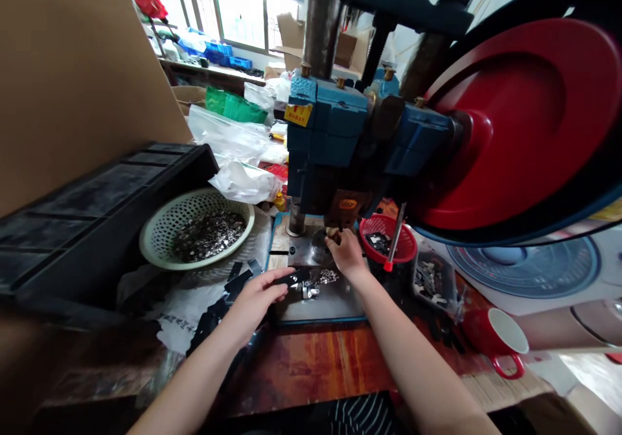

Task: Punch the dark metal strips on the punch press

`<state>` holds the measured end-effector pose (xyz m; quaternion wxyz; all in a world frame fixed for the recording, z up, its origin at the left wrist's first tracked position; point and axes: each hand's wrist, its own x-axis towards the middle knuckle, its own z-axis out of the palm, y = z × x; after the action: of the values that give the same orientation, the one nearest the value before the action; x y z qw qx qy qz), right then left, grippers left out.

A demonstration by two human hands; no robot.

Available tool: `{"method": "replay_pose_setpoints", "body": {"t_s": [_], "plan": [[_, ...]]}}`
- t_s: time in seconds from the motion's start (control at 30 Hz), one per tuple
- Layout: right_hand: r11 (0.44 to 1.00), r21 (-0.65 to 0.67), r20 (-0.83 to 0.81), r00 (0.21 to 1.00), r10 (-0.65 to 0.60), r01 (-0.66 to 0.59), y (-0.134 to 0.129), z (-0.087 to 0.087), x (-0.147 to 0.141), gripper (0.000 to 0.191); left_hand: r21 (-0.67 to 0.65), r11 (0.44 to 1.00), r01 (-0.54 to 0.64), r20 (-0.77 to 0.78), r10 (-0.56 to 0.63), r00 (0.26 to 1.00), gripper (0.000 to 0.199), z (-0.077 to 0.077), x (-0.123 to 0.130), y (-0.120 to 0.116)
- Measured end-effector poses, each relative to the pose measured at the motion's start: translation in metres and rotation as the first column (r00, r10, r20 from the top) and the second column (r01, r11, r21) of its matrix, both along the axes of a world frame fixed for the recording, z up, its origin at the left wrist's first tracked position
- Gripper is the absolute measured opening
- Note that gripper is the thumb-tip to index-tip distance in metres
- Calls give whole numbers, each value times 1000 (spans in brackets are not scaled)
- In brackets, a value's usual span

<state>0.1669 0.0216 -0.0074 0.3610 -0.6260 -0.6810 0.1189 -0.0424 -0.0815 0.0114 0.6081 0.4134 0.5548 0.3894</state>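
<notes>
My left hand (261, 291) pinches a dark, flat strip (300, 275) between thumb and fingers, over the front of the steel press bed (335, 305). Small shiny metal parts (310, 290) lie just beside the strip, with a pile of tiny silvery pieces (328, 276) to their right. My right hand (346, 253) reaches in under the ram of the blue press (330, 124), at the round die (319, 247). Its fingers are drawn together there; what they hold, if anything, is hidden.
A pale green basket (148, 234) of small metal pieces stands left, near black strips (208, 321). Right of the press are a red basket (413, 247), a clear box of parts (432, 282), a red mug (490, 338) and a large red flywheel (529, 130).
</notes>
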Motion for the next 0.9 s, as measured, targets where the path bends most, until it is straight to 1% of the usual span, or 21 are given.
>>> {"method": "replay_pose_setpoints", "body": {"t_s": [0.07,0.13,0.2,0.27,0.3,0.37,0.43,0.5,0.6,0.67,0.73,0.77,0.83,0.9], "plan": [[1000,2,-29,999,13,-13,-2,1,1,7,-12,1000,-4,43,5,999,45,2,2,1],[1000,19,-47,999,18,-17,-10,5,2,11,-15,1000,-5,61,6,998,45,5,4,1],[998,58,-72,997,36,-32,-25,9,1,16,-7,1000,0,67,1,998,44,6,5,1],[993,74,-136,985,106,-97,-44,11,-2,19,6,1000,10,65,-11,998,45,7,6,2],[988,39,-187,970,155,-151,-54,11,-4,20,13,1000,18,64,-19,998,46,7,6,3],[963,-62,-335,914,229,-264,-71,9,-9,21,24,999,32,62,-33,998,47,7,8,3],[926,-141,-479,843,245,-349,-83,7,-14,23,31,999,38,74,-40,996,48,8,11,3],[910,-163,-567,791,230,-382,-89,6,-18,23,36,999,33,114,-37,993,47,10,15,2],[919,-131,-620,754,218,-373,-93,7,-19,20,18,1000,11,214,-15,977,45,13,18,0],[932,-76,-593,768,243,-353,-97,9,-18,16,-8,1000,-7,303,9,953,45,15,18,-2],[934,18,-499,806,318,-357,-102,10,-14,18,-21,999,-29,378,35,925,47,16,16,-4],[925,75,-432,824,367,-373,-104,11,-13,22,-18,999,-44,399,48,916,48,17,16,-5],[888,185,-288,840,459,-422,-107,13,-9,29,-5,997,-76,406,72,911,48,18,16,-7],[848,258,-162,844,511,-463,-107,14,-6,30,5,996,-93,395,84,915,47,20,17,-9]]}}
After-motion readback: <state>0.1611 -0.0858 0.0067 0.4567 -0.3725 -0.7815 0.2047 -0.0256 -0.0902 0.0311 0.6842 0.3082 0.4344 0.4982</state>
